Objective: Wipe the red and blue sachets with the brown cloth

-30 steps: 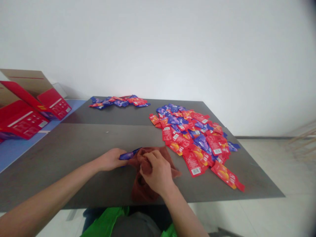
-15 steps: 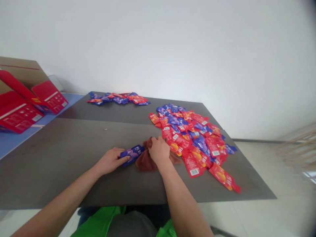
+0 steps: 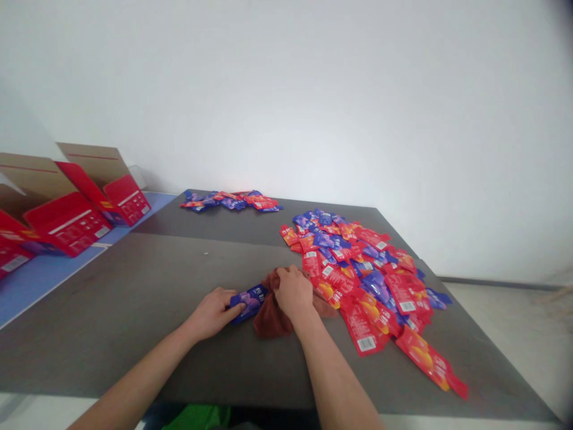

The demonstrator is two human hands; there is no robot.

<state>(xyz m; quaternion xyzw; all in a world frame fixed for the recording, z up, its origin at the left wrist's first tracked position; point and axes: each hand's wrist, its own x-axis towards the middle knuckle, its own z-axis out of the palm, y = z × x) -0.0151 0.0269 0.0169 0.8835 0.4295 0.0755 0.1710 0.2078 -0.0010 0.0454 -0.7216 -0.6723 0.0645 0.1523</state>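
Note:
My left hand (image 3: 215, 312) is closed on the near end of a blue-purple pouch (image 3: 250, 300), with the thumb lying on its printed face. The pouch rests low over the dark table (image 3: 134, 286). Its far end meets a bunched brown cloth (image 3: 270, 318). Fingers of my right hand (image 3: 294, 291) are wrapped in that cloth, pinching it at the pouch's far end; what lies inside the folds is hidden. Just right of the cloth spreads a large heap of red and blue pouches (image 3: 358, 263), and the cloth's right edge touches it.
Farther back on the table lies a smaller pile of red and blue pouches (image 3: 233, 200). Open red cardboard boxes (image 3: 74, 224) stand on a blue surface (image 3: 101, 245) at the left. A white wall (image 3: 277, 107) rises behind the table. One red pouch (image 3: 430, 359) sticks out near the front right.
The view has shifted, so everything sits lower and more to the right, and more boxes show at left. Both hands keep their hold on the pouch and cloth.

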